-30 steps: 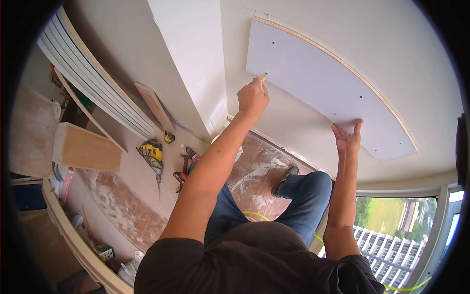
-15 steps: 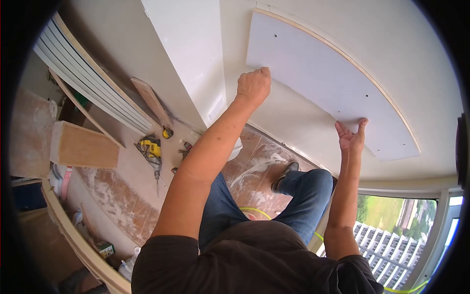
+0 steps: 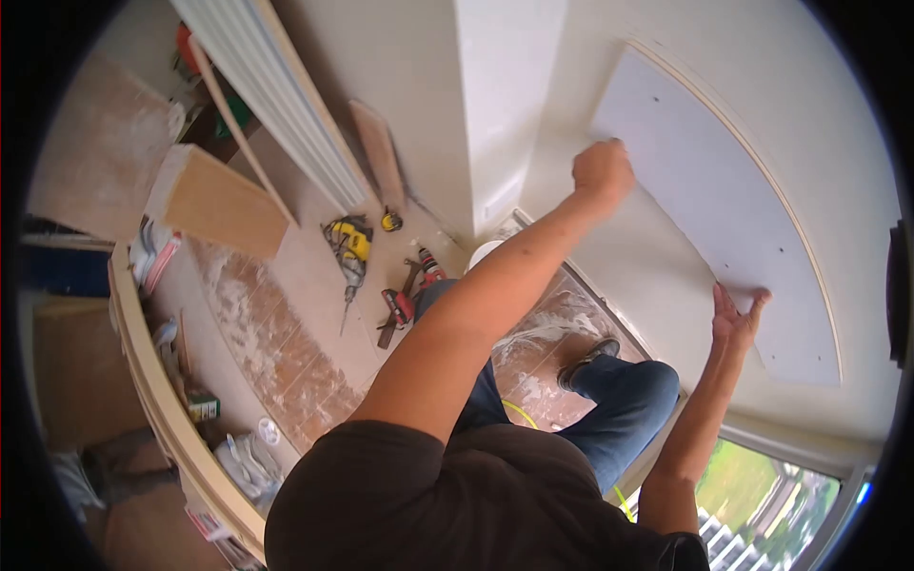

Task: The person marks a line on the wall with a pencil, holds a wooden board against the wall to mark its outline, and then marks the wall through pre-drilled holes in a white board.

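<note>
The left hand is clenched in a fist against the curved white panel's upper end; the right hand, fingers spread loose, props its lower edge.

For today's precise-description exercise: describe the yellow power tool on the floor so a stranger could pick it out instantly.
Start at the stack of long white slats leaning at upper left. Just below their lower end, on the dusty floor, lies the yellow power tool. It alone has a yellow-and-black body with a thin bit, unlike the red tools beside it.

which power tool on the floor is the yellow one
The yellow power tool, lying nearest the stacked white panels. The red drill and the second red tool lie closer to the person's leg.
</note>
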Available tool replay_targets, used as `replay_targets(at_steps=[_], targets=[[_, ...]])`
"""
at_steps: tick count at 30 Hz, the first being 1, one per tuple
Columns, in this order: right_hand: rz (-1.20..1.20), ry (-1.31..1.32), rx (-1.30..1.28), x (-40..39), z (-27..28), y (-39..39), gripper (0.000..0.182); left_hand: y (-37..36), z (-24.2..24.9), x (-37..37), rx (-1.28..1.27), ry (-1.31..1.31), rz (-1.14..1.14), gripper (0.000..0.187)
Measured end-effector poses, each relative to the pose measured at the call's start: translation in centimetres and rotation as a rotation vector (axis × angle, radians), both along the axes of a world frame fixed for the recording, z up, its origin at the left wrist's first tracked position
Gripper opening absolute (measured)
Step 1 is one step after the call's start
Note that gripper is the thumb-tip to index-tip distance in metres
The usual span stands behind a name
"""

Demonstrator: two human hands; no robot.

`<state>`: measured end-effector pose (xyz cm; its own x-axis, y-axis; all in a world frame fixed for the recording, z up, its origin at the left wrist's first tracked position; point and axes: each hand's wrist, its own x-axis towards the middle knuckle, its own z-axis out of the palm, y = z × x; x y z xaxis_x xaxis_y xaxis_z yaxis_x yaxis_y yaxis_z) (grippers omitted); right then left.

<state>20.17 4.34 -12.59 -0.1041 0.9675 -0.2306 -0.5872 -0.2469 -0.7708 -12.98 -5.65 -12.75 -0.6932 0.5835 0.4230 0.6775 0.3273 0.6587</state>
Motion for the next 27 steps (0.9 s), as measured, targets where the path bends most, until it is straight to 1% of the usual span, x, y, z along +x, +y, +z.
replay_targets(at_steps=[1,4,7,10,13,15,20,21,23,25,26,27], targets=[[0.001,-0.020,0.004,0.0,0.1,0.0,0.090,-1.0,0.4,0.2,-0.149,0.293,-0.032,0.015],[0.020,-0.031,-0.007,-0.1,0.5,-0.2,0.097,-2.2,1.2,-0.5,-0.405,0.580,-0.184,0.018],[0.004,-0.061,0.023,-0.1,0.4,-0.3,0.102,-1.9,1.3,-0.3,-0.317,0.509,-0.156,0.013],[-0.011,-0.061,0.001,-0.5,0.8,-0.8,0.103,-0.1,0.2,-0.4,-0.214,0.141,-0.079,0.006],[-0.024,-0.039,-0.028,-0.6,0.9,-1.0,0.105,0.7,1.5,-0.6,0.336,-1.202,-0.064,0.013],[-0.029,-0.047,-0.031,-0.9,1.4,-1.4,0.108,0.2,2.1,-0.7,0.281,-1.187,-0.084,0.014],[-0.035,-0.033,-0.033,-1.0,1.5,-1.6,0.108,-0.6,2.4,-1.2,0.158,-1.145,-0.121,0.018],[-0.040,-0.022,-0.044,-1.0,1.6,-1.5,0.107,-0.7,2.2,-0.9,0.074,-0.903,-0.126,0.018],[-0.034,-0.017,-0.041,-0.8,1.3,-1.2,0.107,-1.5,1.2,-0.4,-0.183,-0.086,-0.082,0.018],[-0.015,-0.022,-0.039,-0.7,1.0,-1.0,0.107,-2.1,0.5,-0.6,-0.300,0.325,-0.120,0.018],[-0.007,-0.026,-0.035,-0.7,1.0,-0.9,0.108,-2.1,0.4,-0.8,-0.315,0.440,-0.133,0.018],[-0.001,-0.032,-0.032,-0.5,0.9,-0.8,0.108,-1.7,0.2,-0.7,-0.285,0.408,-0.123,0.018]])
